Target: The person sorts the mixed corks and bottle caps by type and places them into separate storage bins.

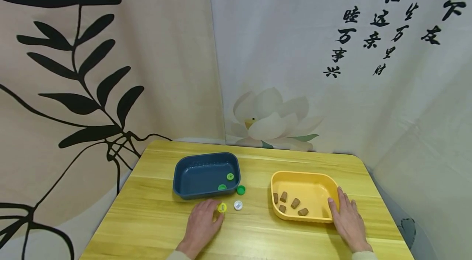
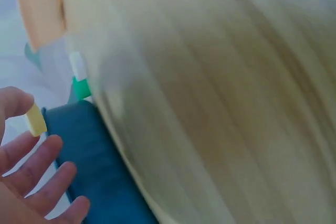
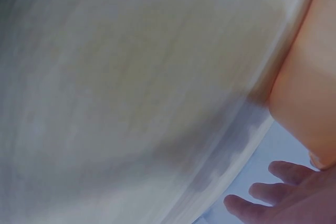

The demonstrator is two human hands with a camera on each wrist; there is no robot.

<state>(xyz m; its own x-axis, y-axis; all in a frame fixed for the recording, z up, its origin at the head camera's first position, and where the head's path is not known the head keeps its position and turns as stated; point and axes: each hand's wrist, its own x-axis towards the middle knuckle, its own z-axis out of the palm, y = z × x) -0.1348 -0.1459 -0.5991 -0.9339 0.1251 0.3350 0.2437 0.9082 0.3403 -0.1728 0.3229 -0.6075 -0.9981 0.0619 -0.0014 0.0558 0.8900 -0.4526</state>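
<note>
Left hand (image 1: pixel 202 224) pinches the yellow cap (image 1: pixel 222 207) just beside the blue tray (image 1: pixel 206 175), which already holds 2 green caps. Right hand (image 1: pixel 347 220) lies flat and relaxed against the yellow tray (image 1: pixel 304 178), apparently steadying it.

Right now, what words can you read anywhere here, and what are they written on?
"和睦万事兴": black brush column on the pale hanging cloth.
"胜远亲": next column on the same cloth, top cut off.
"天下": far right column, partly cut off.
Thin cursive column between them: too scrawly to read.
Small round yellow plastic cap: its mark is too small to read.
Both wrist views: blurred, no writing.
</note>
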